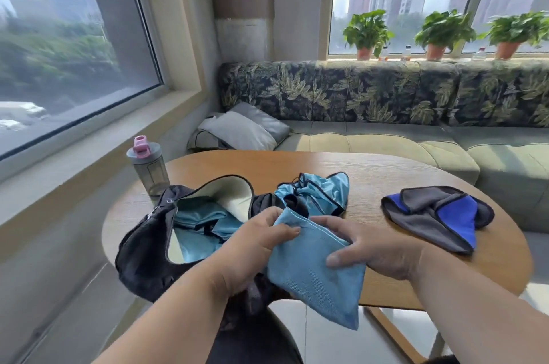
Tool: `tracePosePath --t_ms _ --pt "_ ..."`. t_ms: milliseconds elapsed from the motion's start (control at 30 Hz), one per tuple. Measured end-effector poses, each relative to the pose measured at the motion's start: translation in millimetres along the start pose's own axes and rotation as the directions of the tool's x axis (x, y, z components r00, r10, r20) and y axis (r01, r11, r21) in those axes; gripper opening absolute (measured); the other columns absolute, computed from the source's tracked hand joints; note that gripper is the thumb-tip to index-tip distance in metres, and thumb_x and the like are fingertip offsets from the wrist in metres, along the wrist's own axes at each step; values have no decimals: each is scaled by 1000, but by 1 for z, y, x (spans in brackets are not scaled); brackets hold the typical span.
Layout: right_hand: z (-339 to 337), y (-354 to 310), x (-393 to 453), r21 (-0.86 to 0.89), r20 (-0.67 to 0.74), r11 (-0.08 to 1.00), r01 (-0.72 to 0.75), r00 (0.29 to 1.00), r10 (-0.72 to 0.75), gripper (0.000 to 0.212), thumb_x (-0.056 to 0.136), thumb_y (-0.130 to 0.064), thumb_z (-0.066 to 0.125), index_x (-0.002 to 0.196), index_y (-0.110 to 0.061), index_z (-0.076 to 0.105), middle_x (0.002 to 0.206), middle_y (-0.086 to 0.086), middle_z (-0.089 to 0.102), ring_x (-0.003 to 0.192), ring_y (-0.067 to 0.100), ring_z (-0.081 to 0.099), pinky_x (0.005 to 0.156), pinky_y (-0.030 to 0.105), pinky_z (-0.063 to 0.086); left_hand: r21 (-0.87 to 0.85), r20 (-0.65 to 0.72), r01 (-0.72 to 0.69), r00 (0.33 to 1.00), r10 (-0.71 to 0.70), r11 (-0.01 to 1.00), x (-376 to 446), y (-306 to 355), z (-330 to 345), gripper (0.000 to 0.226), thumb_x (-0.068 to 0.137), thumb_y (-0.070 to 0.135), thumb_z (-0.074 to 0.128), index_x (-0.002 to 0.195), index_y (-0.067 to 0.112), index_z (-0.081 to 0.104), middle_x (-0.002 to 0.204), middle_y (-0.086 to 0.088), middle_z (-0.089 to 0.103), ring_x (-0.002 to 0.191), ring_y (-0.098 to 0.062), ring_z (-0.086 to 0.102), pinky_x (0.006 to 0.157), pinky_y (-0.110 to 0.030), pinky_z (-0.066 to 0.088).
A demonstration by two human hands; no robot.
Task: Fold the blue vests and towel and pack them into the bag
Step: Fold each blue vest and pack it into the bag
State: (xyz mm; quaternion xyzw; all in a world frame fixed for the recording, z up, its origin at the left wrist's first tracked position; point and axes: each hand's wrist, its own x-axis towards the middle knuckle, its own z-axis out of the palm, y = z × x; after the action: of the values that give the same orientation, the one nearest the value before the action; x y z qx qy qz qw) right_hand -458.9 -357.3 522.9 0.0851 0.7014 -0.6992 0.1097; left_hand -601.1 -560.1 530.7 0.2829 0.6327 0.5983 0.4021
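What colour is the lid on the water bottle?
Pink cap on a grey lid, seen in the head view.

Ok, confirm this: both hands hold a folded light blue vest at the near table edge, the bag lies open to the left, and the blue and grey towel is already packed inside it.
Not quite. In the head view the blue and grey towel lies on the table, right of the hands, not inside the bag. The rest stands: left hand and right hand hold the folded light blue vest, bag open at left.

- A grey water bottle (149, 169) with a pink lid stands upright at the bench's (386, 173) far left edge.
- A leaf-print sofa (386, 125) runs behind the bench, grey cushions (240, 130) in its corner.
- Three potted plants (442, 33) line the windowsill.
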Motion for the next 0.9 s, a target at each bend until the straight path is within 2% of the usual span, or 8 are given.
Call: tracePosePath --t_ms 167,300,333,400,467,567,700,900 --pt "43 -20 40 -178 90 979 -97 989 114 46 90 -17 79 133 -8 64 130 16 72 118 31 69 107 47 54 13 -128 -7 992 8 1000 -30 4 -37 30 83 31 74 111 20 68 109 -14 78 99 -30 74 97 -55 55" --pt "57 -18 54 -44 97 994 -102 990 106 47 88 -20 79 130 -1 66 130 22 70 117 37 68 102 46 55 386 -303 -48 937 175 921 -50 15 -71 26 87 51 73 110 44 63 104 15 77 98 -9 73 96 -47 57" --pt "58 -19 55 31 68 996 -83 994 80 44 87 -19 78 126 -1 68 126 22 72 111 35 70 96 43 57 523 -342 -35 906 248 851 -56 21 -81 22 92 50 70 112 44 61 102 21 74 97 -1 69 94 -39 56" --pt "61 -25 59 162 -34 987 -17 999 22 39 85 -19 77 119 -1 71 117 22 74 99 31 74 84 38 60 818 -353 100 864 359 566 -67 31 -103 24 94 59 61 116 47 59 96 25 67 105 0 57 96 -34 48" --pt "64 -35 66 234 -158 970 57 987 -19 39 87 -17 79 121 -1 70 117 22 75 97 32 75 81 39 60 924 -338 261 899 280 278 -73 35 -120 35 91 70 52 119 50 62 98 21 62 112 -10 47 103 -38 41" --pt "70 -52 84 307 -300 943 127 954 -31 43 92 -20 71 128 2 67 120 23 74 104 37 73 89 43 60 929 -368 358 923 112 100 -79 29 -129 35 92 65 45 110 48 70 104 19 62 104 -11 38 99 -36 33" --pt "81 -66 114 389 -402 912 127 914 44 40 99 -26 67 127 2 71 122 23 74 109 38 70 99 51 55 913 -408 405 907 108 47 -91 14 -127 45 86 64 47 125 47 62 109 16 52 112 -13 44 97 -33 35" --pt "110 -66 162 573 -386 818 45 895 221 31 100 -23 59 122 -4 68 112 15 77 101 34 74 90 55 61 870 -462 444 886 37 214 -101 7 -126 62 78 59 56 138 43 52 121 11 55 117 -15 57 96 -31 50"
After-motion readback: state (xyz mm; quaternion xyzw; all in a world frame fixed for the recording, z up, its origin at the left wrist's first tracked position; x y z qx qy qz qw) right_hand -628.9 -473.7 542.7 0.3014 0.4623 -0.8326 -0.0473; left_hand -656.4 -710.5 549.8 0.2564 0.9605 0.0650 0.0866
